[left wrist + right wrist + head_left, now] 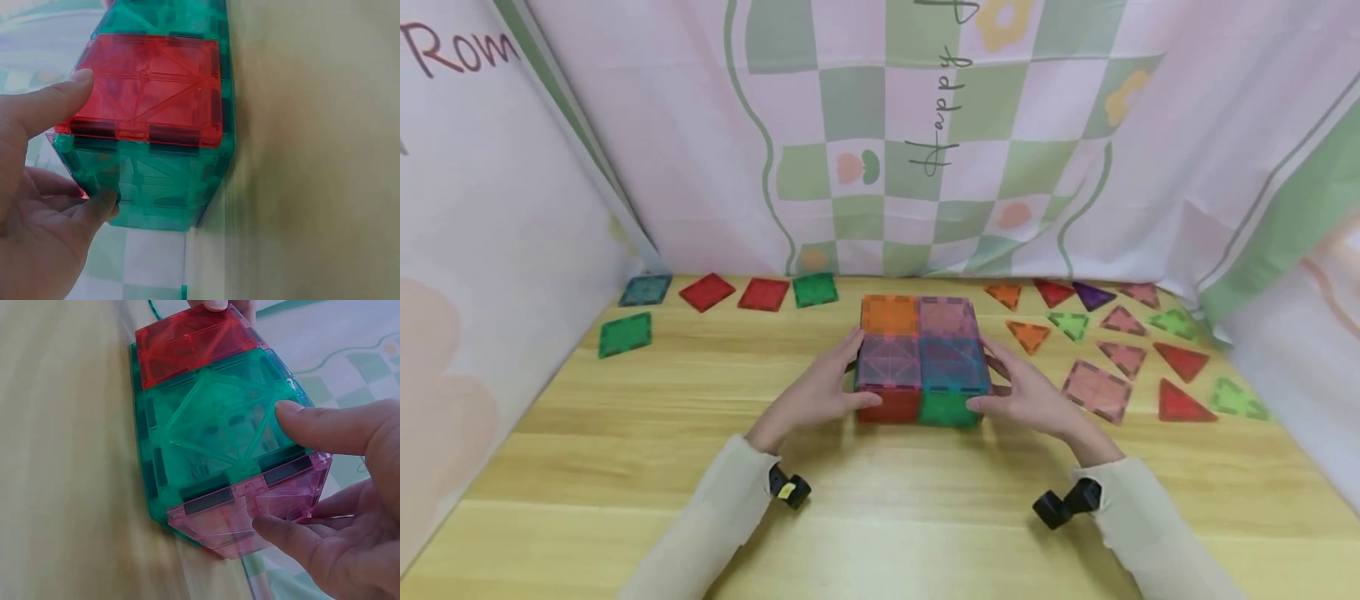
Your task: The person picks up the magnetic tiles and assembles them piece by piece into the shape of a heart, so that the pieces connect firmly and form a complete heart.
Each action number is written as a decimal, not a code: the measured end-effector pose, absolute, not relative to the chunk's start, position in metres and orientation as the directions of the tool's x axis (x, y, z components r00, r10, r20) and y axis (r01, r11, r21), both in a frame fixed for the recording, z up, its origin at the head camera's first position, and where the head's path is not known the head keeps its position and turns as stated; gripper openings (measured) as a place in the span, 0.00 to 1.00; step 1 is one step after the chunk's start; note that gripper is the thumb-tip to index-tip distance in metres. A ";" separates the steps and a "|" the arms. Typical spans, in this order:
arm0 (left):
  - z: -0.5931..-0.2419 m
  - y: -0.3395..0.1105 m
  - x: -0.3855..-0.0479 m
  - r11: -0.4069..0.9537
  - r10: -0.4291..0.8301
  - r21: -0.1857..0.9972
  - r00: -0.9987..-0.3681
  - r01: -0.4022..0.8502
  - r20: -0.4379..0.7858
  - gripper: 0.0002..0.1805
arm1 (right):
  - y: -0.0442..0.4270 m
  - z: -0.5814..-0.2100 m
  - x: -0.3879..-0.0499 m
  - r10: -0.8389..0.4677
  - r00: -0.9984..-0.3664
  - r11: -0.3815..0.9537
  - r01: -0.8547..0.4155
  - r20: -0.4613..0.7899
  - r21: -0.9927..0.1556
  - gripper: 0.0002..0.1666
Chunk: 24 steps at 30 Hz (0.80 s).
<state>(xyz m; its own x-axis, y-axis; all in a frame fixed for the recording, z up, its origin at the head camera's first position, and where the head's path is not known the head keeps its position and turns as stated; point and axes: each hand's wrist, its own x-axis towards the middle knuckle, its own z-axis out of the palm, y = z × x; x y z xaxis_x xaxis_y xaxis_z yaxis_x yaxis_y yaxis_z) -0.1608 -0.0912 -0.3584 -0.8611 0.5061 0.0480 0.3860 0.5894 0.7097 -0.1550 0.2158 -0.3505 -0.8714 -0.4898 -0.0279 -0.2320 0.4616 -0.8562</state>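
Note:
A low box of translucent magnetic tiles [919, 358] stands on the wooden table. Four-part colouring shows on its top: orange, pink, purple and blue, above a red tile [147, 87] and a green tile [219, 415] in front. My left hand [827, 387] grips the box's left side, thumb on the red front tile, fingers against the green side [150, 175]. On the opposite side, my right hand [1026, 392] holds it with the thumb at the green front tile's upper edge and fingers on the pink side [250, 515]. The box's far side is hidden.
Loose square tiles lie at the back left, among them a red tile [763, 294] and a green tile [625, 335]. Several triangles, such as a red triangle [1183, 402], and a pink square [1097, 390] lie right. A printed curtain [925, 167] hangs behind the table.

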 end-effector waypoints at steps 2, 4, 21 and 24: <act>-0.359 -0.091 -0.168 0.583 0.504 0.718 -0.862 0.381 0.048 0.52 | 0.216 -0.351 -0.163 -0.489 -0.872 0.460 -0.221 -0.038 -0.860 0.57; -0.359 -0.091 -0.175 0.583 0.497 0.723 -0.867 0.371 0.045 0.52 | 0.216 -0.351 -0.170 -0.482 -0.875 0.464 -0.210 -0.046 -0.860 0.57; -0.365 -0.084 -0.225 0.581 0.396 0.758 -0.917 0.296 0.055 0.47 | 0.208 -0.355 -0.224 -0.420 -0.907 0.446 -0.182 -0.025 -0.876 0.50; -0.366 -0.085 -0.230 0.579 0.365 0.761 -0.928 0.292 0.078 0.45 | 0.204 -0.356 -0.234 -0.418 -0.908 0.423 -0.173 -0.022 -0.889 0.49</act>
